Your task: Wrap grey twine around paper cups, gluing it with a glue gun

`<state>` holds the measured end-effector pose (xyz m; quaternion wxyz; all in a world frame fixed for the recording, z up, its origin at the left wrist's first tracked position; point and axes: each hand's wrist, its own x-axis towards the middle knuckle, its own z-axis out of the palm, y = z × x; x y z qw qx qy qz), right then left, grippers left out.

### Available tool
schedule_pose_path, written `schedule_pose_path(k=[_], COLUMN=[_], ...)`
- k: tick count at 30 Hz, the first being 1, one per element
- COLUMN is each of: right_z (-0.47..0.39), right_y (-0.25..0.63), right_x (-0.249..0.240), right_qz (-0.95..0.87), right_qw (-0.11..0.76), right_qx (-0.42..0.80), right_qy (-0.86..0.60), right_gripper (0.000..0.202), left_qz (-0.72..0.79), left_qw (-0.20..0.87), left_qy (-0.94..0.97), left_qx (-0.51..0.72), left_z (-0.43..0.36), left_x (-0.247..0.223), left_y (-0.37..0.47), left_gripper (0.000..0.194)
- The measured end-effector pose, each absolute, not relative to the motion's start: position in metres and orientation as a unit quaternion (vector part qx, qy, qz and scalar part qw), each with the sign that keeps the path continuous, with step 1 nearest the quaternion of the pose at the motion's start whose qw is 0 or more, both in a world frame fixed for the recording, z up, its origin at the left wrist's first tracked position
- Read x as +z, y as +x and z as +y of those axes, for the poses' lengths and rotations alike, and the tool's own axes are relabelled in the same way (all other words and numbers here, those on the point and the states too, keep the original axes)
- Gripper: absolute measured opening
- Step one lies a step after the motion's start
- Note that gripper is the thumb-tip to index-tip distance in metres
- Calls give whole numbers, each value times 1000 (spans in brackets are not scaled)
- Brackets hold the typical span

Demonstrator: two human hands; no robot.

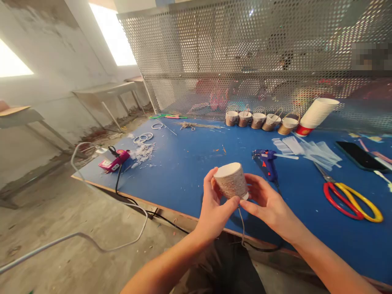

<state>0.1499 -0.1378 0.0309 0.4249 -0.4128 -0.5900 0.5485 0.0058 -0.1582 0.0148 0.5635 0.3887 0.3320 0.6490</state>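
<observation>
Currently, item by item:

- Twine-wrapped cup [231,179]: paper cup, sides wound w/ string, white rim up, tilted slightly; interior not visible. Held over the tabletop's near edge, between both hands.
- Left hand [214,208]: fingers curled behind the cup, thumb pressed on its lower front.
- Right hand [266,200]: fingers cupped at the cup's right side, thumb at its base, pinching a loose string end [241,222] that hangs down.
- Small baskets [259,119]: row of five wrapped cups w/ loop handles, along the far edge by the mesh; contents can't be told.
- Paper cup stack [318,113]: white, nested, lying tilted at right end of that row.
- Glue gun [268,161]: blue, mid-table, just beyond the hands.
- Scissors [352,198]: red/yellow handles, toward right edge.
- Phone [359,156]: dark, face up, far right.
- Clear plastic strips [309,149]: scattered betw. glue gun and phone.
- Pink power strip [114,160]: left corner, black cable running off the edge.
- Tabletop [183,163]: blue, white scraps near left corner.
- Perforated metal screen [245,53]: backs the far edge.
- Room: bare concrete floor [61,212], stained wall, side benches at left.
</observation>
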Motion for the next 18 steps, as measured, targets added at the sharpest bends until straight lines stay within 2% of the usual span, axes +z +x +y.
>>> schedule_pose_path(k=[9,15,18], right_z=[-134,-119,-107], right_y=[135,139,144], right_x=[22,34,40], right_qz=[-551,-513,-492], right_qw=[432,449,477], right_qx=[592,604,602], right_qy=[-399,-413,-410], right_gripper=[59,56,53], left_qz=[358,333,333], left_qw=[587,575,594], left_qy=[326,388,440], left_qx=[649,639,585], left_z=[-158,-156,-168], left_x=[16,14,16], left_y=[1,-12,-34], left_gripper=[61,76,57])
